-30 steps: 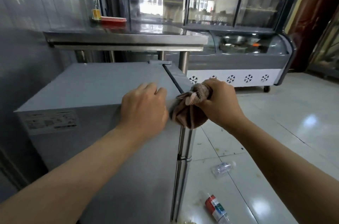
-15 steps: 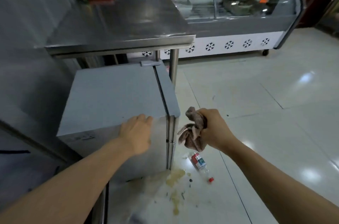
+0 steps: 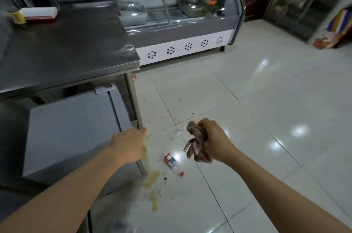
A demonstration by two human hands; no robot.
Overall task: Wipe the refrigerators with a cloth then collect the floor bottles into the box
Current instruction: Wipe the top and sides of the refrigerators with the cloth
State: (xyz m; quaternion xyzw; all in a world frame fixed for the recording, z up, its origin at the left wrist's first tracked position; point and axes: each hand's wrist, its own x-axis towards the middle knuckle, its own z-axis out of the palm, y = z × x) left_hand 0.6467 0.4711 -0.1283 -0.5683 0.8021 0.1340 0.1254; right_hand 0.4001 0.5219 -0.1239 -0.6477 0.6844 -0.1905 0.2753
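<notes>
Indoor scene under even, moderately bright overhead light, seen through a wide-angle lens.

Round white highlights on the glossy tiled floor (image 3: 266,108) mark ceiling lamps; the steel table (image 3: 66,47) top carries a soft sheen, and glare veils the glass of the display freezer (image 3: 181,15). Shadows are weak and diffuse, deepest beneath the table. Straight lines bow toward the frame edges. The whole frame is slightly soft, with smearing strongest at the left edge and the bottom; the far-right background is indistinct.
</notes>
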